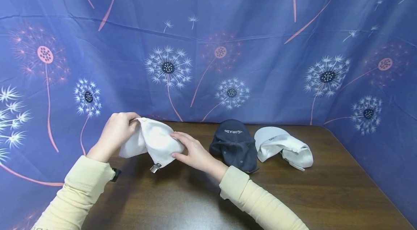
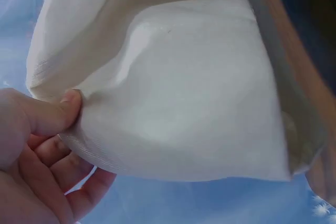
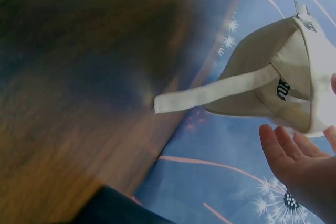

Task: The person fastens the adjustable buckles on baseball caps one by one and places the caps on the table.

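Note:
A white baseball cap (image 1: 159, 139) is held up over the left part of the table, between both hands. My left hand (image 1: 116, 130) pinches its edge, thumb on top of the cloth and fingers beneath, as the left wrist view shows. At the cap's other side my right hand (image 1: 197, 152) holds the cloth between thumb and forefinger, its other fingers stretched out. A metal buckle (image 1: 155, 167) hangs at the cap's lower edge. In the right wrist view the back strap (image 3: 210, 94) sticks out loose, and a dark label (image 3: 283, 89) shows inside the cap.
Right of the hands, a dark navy cap (image 1: 234, 147) with lettering lies on the brown wooden table (image 1: 319, 194). Another white cap (image 1: 273, 137) lies next to it on the right, with its strap fastened. A blue dandelion-patterned cloth (image 1: 267, 71) hangs behind the table and along its sides.

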### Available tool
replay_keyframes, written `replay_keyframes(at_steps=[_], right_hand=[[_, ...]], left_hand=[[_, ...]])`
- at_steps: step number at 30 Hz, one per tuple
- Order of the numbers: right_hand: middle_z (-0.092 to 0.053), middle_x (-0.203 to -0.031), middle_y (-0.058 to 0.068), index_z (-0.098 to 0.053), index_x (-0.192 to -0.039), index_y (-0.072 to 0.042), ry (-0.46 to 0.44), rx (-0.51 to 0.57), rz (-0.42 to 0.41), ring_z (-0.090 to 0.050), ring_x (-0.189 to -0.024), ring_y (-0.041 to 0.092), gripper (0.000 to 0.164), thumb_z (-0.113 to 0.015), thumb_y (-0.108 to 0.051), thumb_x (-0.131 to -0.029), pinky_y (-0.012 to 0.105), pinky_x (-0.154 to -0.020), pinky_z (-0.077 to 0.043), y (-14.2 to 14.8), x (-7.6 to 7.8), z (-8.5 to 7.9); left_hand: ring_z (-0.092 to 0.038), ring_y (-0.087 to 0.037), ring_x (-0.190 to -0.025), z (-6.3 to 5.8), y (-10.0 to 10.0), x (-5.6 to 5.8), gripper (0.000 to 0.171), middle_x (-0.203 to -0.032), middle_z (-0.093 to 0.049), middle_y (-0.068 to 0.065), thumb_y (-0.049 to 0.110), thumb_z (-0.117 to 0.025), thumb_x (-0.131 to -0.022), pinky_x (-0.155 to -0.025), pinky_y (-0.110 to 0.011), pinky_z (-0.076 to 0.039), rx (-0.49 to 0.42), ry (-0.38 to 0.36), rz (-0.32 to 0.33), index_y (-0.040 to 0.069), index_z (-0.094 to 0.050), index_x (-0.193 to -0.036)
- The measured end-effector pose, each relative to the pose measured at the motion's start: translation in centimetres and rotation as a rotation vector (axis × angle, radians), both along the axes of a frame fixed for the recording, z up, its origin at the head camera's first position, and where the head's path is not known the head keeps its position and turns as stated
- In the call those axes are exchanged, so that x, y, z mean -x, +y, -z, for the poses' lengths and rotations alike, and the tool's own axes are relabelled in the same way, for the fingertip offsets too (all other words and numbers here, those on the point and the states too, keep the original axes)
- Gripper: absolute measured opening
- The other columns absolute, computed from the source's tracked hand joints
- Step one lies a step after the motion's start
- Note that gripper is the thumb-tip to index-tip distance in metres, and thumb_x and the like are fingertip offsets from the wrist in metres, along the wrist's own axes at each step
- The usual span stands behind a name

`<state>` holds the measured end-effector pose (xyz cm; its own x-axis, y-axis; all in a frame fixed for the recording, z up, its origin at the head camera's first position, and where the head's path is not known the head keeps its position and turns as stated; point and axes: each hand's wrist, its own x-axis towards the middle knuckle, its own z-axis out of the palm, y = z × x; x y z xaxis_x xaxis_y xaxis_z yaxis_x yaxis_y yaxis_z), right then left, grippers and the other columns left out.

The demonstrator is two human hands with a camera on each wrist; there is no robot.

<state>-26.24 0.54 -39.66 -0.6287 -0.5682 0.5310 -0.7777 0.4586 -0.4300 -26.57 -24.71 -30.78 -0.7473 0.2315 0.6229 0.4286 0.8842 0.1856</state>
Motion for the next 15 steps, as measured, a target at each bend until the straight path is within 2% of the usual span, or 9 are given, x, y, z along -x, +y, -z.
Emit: replay_keyframes(at_steps=[5,10,15], right_hand=[[-0.044,-0.133,0.003,-0.042,-0.131,-0.018,0.013,0.074,0.032,-0.042,-0.121,0.013,0.061,-0.067,-0.036,-0.078,0.027,-0.096,-0.038,0.6,0.3,-0.7],[-0.046,-0.13,-0.003,-0.046,-0.128,-0.021,0.035,0.123,0.046,-0.044,-0.119,0.009,0.058,-0.068,-0.036,-0.076,0.027,-0.096,-0.038,1.4,0.3,-1.3],[-0.05,-0.123,-0.009,-0.053,-0.118,-0.023,0.054,0.174,0.05,-0.049,-0.111,0.005,0.048,-0.07,-0.033,-0.075,0.026,-0.085,-0.044,2.5,0.2,-2.1]], left_hand=[[-0.059,-0.026,-0.061,-1.0,1.1,-0.7,0.007,-0.071,-0.067,-0.009,0.01,-0.063,-0.077,-0.057,-0.041,-0.044,-0.032,0.001,0.007,0.009,-0.07,-0.079],[-0.054,-0.02,-0.057,-2.1,2.4,-1.6,0.008,-0.072,-0.067,-0.007,0.011,-0.063,-0.079,-0.052,-0.031,-0.04,-0.074,-0.05,0.014,0.008,-0.07,-0.081],[-0.052,-0.018,-0.056,-2.9,3.5,-2.4,0.008,-0.071,-0.066,-0.006,0.013,-0.063,-0.08,-0.05,-0.028,-0.038,-0.09,-0.056,0.024,0.009,-0.07,-0.081]])
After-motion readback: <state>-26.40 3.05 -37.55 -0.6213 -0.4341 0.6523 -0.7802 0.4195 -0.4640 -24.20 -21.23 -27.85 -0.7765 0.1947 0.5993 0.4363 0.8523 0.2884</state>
